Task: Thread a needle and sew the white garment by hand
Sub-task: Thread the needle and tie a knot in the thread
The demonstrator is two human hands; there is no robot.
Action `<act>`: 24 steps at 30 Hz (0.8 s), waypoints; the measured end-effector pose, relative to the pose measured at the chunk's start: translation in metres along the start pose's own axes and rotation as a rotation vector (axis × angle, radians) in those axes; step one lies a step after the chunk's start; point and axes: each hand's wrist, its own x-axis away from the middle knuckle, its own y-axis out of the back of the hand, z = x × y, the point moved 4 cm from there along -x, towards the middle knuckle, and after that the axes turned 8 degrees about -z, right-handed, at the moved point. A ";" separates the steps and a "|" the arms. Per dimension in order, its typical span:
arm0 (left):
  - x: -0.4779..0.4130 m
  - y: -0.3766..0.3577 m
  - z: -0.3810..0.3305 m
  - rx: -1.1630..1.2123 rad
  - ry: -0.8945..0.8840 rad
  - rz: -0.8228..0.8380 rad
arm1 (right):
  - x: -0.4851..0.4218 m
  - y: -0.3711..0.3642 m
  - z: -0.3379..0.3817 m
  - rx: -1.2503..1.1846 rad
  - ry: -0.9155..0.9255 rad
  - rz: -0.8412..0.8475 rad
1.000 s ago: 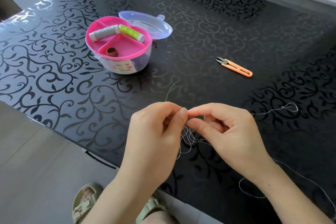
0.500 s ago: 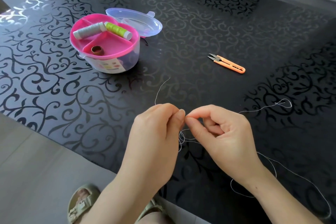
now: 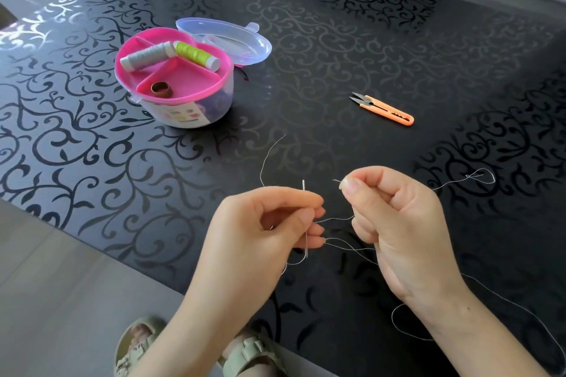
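A slim steel needle (image 3: 303, 190) stands upright over the near edge of the table, eye end up, pinched between the thumb and curled fingers of the person's left hand (image 3: 263, 232); its shaft shows again below the fingertips. Just beside it, not touching, the right hand (image 3: 395, 223) pinches the short stub end of a fine white thread (image 3: 335, 219) between thumb and forefinger, the other fingers folded in. Loose strands sag between the two hands, one curls up from the left hand, and more trails off to the right across the tabletop into a small loop.

Further back lie orange plastic thread snips (image 3: 386, 109) with dark metal blades. To the left sits a round sewing box (image 3: 186, 78) with a pink divided tray over a clear tub, its clear lid (image 3: 226, 43) tipped open behind. The tray holds a grey spool (image 3: 147, 55), a lime-green spool (image 3: 196, 53) and a brass-coloured ring thimble (image 3: 159, 89) in a separate compartment.

The table (image 3: 306, 24) is glossy black with a scrolling vine pattern. Pale grey floor (image 3: 61, 300) and light sandals (image 3: 137, 343) show below.
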 end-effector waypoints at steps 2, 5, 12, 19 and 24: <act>0.001 -0.001 -0.001 0.042 0.013 0.015 | 0.000 0.000 0.000 -0.006 -0.027 0.005; 0.001 -0.006 -0.002 0.093 0.046 0.052 | 0.001 -0.002 0.001 0.020 -0.022 0.016; 0.001 -0.007 0.003 0.162 0.116 0.036 | 0.002 -0.003 0.001 0.045 0.008 0.037; 0.001 -0.007 0.004 0.205 0.127 0.019 | 0.003 -0.003 0.002 0.064 0.037 0.063; 0.001 -0.001 -0.001 0.095 -0.051 -0.121 | 0.004 -0.004 0.000 0.076 0.023 0.065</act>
